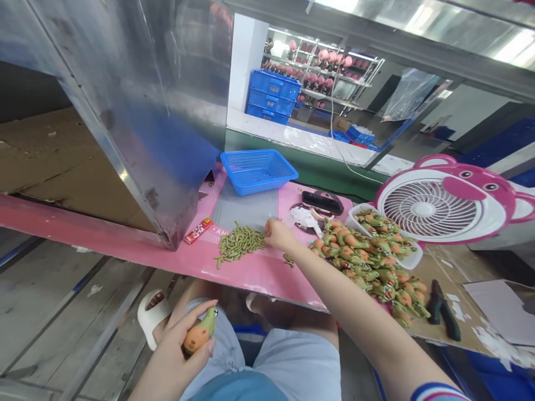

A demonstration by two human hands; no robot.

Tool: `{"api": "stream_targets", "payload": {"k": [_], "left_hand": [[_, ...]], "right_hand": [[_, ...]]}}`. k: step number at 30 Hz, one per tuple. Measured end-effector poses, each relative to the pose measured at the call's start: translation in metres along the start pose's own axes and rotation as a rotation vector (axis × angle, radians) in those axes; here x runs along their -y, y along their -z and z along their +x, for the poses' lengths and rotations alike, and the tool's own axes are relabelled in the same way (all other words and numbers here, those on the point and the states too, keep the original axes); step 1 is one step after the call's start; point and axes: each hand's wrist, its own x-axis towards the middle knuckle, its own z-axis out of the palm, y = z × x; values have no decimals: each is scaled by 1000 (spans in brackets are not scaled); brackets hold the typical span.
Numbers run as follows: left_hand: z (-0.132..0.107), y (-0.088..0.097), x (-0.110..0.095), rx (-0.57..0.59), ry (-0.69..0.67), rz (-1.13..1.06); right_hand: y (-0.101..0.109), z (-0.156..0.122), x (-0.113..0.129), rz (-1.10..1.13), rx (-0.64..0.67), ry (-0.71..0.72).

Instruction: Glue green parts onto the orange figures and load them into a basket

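1. While the head view looks down on a pink tabletop (pixel 267 277), the left hand (pixel 171 351) is at the lower left of the frame, below the table edge, with its fingers curled around a green-and-orange figure (pixel 198 337).
2. At the centre, the right hand (pixel 278 234) is at the right edge of a pile of small green pieces (pixel 240 243), its fingers bent together; whether they grip a piece cannot be told.
3. A few more green pieces (pixel 288 259) lie just below the right wrist, apart from the pile.
4. Right of centre, a heap of similar figures (pixel 355 253) spreads over the table and into a white basket (pixel 412 256); the right forearm passes in front of its lower left edge.
5. Above the pile, a blue basket (pixel 259 172) stands at the back of the table; a red packet (pixel 198 231) lies to the pile's left.
6. Between basket and heap are a black case (pixel 321 203) and a crumpled white tissue (pixel 301 216).
7. A large metal housing (pixel 167 111) fills the upper left, blocking the view behind it.
8. At right, a pink-and-white fan (pixel 447 200) stands behind the heap, and a dark-handled tool (pixel 437 303) lies on cardboard (pixel 445 273).
9. Blue crates (pixel 273 92) and loaded racks (pixel 330 61) show beyond the opening at the top.
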Motion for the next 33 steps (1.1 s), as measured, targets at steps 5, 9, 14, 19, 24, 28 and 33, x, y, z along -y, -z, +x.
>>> {"api": "stream_targets", "payload": {"k": [5, 9, 14, 19, 24, 28, 33], "left_hand": [[-11, -11, -3, 87, 51, -102], [-22, -22, -8, 337, 19, -41], [-21, -26, -26, 500, -101, 78], [-20, -29, -38, 524, -350, 171], [-26, -33, -43, 467, -534, 276], [-27, -36, -45, 443, -603, 313], [-27, -36, -47, 457, -595, 324]], "right_hand": [[18, -28, 1, 155, -36, 65], [15, -107, 1, 393, 96, 165], [-5, -203, 7, 664, 7, 693], [-17, -233, 10, 684, -117, 690], [-19, -240, 5, 687, -210, 644], [-20, -243, 2, 720, -215, 629], [-20, -243, 1, 758, -188, 607]]}}
